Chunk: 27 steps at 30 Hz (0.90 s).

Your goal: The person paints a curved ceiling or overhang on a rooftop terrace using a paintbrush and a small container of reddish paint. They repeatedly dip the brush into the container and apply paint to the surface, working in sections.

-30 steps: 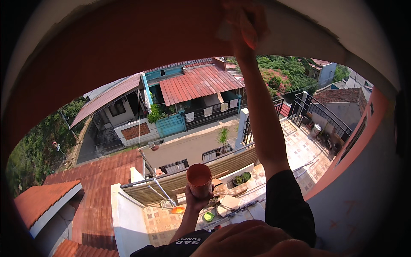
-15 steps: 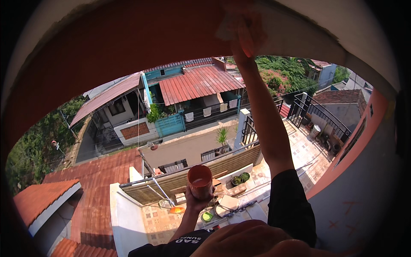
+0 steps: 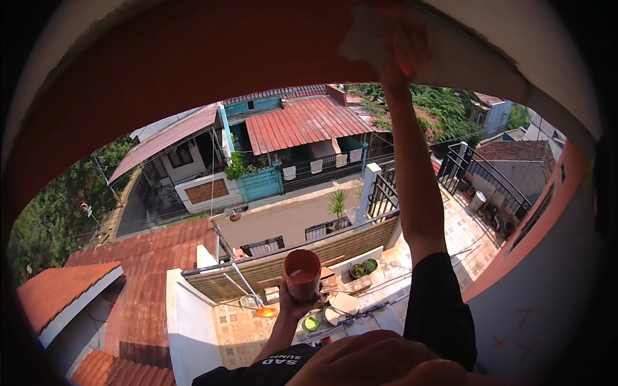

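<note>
In my left hand (image 3: pixel 297 309) is a reddish-brown cup (image 3: pixel 302 267), held upright with fingers wrapped around its lower part. Some reddish content shows inside. My right hand (image 3: pixel 404 51) is stretched up against the overhead beam (image 3: pixel 193 64). Motion smears its fingers, and whether they hold something cannot be made out. To the left of that hand the beam is coated dark red-brown. A pale patch (image 3: pixel 362 38) shows right beside the hand, and the beam's pale surface (image 3: pixel 470 72) continues to its right.
Far below lies a tiled yard (image 3: pixel 244 328) with a long-handled orange broom (image 3: pixel 265 312), a green basket (image 3: pixel 311 323) and potted plants (image 3: pixel 364 267). A slatted fence (image 3: pixel 309 257) borders the street. Rusty roofing (image 3: pixel 145 283) stands at left, a grey wall (image 3: pixel 547 276) at right.
My right hand has slid to the right along the beam, uncovering the pale patch behind it. The left hand and cup stay almost in place.
</note>
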Each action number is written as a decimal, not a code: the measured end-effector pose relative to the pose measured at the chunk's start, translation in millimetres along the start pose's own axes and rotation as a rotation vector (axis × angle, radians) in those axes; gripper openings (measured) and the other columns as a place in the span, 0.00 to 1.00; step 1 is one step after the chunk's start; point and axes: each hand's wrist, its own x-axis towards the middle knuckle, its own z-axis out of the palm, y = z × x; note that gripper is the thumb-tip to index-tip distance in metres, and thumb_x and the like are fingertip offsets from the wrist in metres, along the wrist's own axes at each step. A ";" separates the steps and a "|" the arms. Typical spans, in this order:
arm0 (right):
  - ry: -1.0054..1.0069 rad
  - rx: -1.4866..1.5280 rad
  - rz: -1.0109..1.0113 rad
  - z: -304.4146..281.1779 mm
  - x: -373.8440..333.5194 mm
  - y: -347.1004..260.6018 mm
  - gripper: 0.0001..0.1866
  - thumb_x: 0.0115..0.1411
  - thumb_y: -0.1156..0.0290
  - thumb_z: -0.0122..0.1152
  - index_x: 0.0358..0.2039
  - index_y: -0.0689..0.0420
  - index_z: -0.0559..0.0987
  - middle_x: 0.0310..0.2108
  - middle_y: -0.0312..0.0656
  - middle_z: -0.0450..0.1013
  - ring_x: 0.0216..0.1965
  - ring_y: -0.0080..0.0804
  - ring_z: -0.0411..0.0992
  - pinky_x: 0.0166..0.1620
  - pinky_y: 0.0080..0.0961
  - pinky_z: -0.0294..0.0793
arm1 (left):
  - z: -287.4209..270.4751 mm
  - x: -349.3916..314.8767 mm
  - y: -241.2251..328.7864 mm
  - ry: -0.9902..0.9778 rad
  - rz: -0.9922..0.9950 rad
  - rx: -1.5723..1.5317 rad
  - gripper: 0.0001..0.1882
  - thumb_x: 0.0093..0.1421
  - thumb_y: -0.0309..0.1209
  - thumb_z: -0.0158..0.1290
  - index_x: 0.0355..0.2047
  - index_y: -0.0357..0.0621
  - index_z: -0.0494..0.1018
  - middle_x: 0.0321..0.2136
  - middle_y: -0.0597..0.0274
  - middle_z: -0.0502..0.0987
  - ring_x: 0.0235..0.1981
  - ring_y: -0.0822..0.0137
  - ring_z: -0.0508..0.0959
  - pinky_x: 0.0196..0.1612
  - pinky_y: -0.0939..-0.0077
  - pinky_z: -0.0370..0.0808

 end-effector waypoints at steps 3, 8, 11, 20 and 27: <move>-0.103 -0.175 0.254 7.9 -2.3 -23.2 0.07 0.60 0.73 0.62 0.35 0.61 0.74 0.29 0.39 0.75 0.29 0.23 0.75 0.32 0.20 0.76 | 5.4 2.6 0.8 0.008 0.008 0.036 0.36 0.58 0.60 0.43 0.60 0.52 0.63 0.52 0.55 0.71 0.49 0.51 0.73 0.41 0.54 0.75; -0.162 -0.071 0.127 -4.8 -8.4 -6.0 0.07 0.61 0.74 0.60 0.38 0.63 0.74 0.30 0.40 0.74 0.29 0.22 0.73 0.31 0.19 0.73 | 17.0 0.7 -4.3 -0.003 0.052 0.035 0.35 0.59 0.60 0.42 0.59 0.52 0.63 0.51 0.55 0.71 0.49 0.50 0.73 0.41 0.54 0.74; -0.076 0.364 0.479 -21.9 -9.8 17.1 0.07 0.61 0.76 0.60 0.38 0.64 0.72 0.32 0.43 0.75 0.28 0.23 0.73 0.30 0.20 0.73 | 16.5 -2.1 -5.6 0.036 -0.004 -0.013 0.30 0.63 0.56 0.39 0.57 0.50 0.63 0.50 0.58 0.70 0.49 0.50 0.70 0.43 0.53 0.72; -0.145 -0.264 -0.089 -10.9 -14.6 0.3 0.09 0.56 0.76 0.65 0.37 0.61 0.77 0.34 0.41 0.77 0.32 0.25 0.76 0.30 0.22 0.74 | 5.8 -0.5 -5.0 0.049 -0.036 -0.016 0.34 0.60 0.60 0.41 0.58 0.52 0.63 0.49 0.57 0.70 0.49 0.51 0.70 0.40 0.58 0.73; 0.005 0.236 0.478 -26.2 -3.9 11.5 0.10 0.58 0.80 0.62 0.38 0.66 0.72 0.35 0.44 0.74 0.34 0.33 0.78 0.35 0.25 0.82 | 20.6 -5.0 -5.2 0.028 0.027 0.040 0.31 0.61 0.55 0.42 0.55 0.46 0.64 0.47 0.58 0.71 0.46 0.53 0.71 0.40 0.61 0.74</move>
